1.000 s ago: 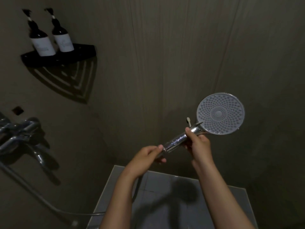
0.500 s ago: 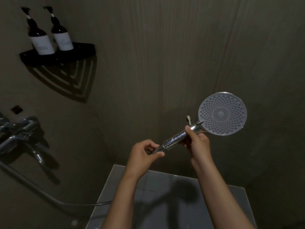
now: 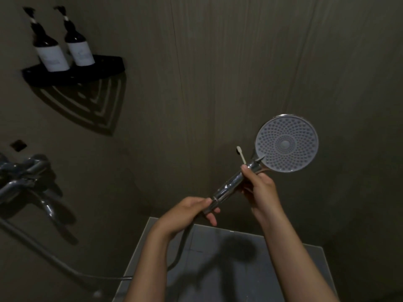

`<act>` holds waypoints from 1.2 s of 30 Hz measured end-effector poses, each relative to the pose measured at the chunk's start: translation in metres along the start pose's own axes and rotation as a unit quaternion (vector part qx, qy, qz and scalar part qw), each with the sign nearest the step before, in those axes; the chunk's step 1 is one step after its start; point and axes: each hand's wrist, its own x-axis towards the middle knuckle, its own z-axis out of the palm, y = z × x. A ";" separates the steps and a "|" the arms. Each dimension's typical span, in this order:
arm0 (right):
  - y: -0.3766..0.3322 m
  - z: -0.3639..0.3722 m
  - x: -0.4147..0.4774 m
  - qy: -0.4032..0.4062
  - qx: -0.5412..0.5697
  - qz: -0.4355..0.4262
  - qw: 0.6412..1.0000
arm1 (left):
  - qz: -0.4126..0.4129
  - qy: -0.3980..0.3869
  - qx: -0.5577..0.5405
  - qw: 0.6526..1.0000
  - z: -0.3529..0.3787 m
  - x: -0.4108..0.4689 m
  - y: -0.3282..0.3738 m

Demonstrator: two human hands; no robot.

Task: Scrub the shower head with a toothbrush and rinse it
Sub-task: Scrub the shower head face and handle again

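As left hand [image 3: 187, 212] regrips shower head [image 3: 286, 143], scrubbing may start.
Right hand [image 3: 260, 190] at 3 o'clock clasps handle [image 3: 229, 188] plus toothbrush [image 3: 241, 154].

Right hand [image 3: 260, 192] grips round grey-faced chrome shower head [image 3: 286, 143] by the neck, slim white toothbrush [image 3: 241, 154] jutting above that grip; left hand [image 3: 185, 212] holds handle base.
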 end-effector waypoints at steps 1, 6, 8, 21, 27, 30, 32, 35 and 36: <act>0.001 0.001 0.001 0.001 0.002 -0.004 1.000 | 0.012 0.000 -0.002 1.000 0.001 0.000 0.000; 0.003 0.003 0.001 0.036 -0.003 -0.016 0.999 | 0.053 0.072 0.048 0.995 0.003 0.007 -0.003; 0.003 0.005 0.001 0.058 -0.010 -0.017 0.998 | 0.079 0.117 0.074 0.987 0.005 0.009 -0.004; 0.000 0.000 0.000 -0.003 0.012 -0.018 1.000 | 0.033 0.049 0.029 0.998 0.000 0.002 0.008; -0.001 0.001 0.000 -0.043 0.009 -0.044 0.998 | 0.053 -0.014 0.093 0.994 0.001 -0.001 0.008; -0.003 0.003 0.001 -0.026 0.002 -0.059 0.998 | 0.092 0.042 0.058 0.993 0.004 0.003 0.005; -0.005 0.003 0.001 -0.004 0.010 -0.058 0.998 | 0.102 0.078 0.074 0.989 0.006 0.006 0.004; -0.006 0.002 0.000 0.038 0.009 -0.051 0.998 | 0.108 0.134 0.138 0.975 0.011 0.008 0.004; -0.006 0.002 0.000 0.050 0.006 -0.051 0.997 | 0.119 0.158 0.180 0.964 0.013 0.008 0.005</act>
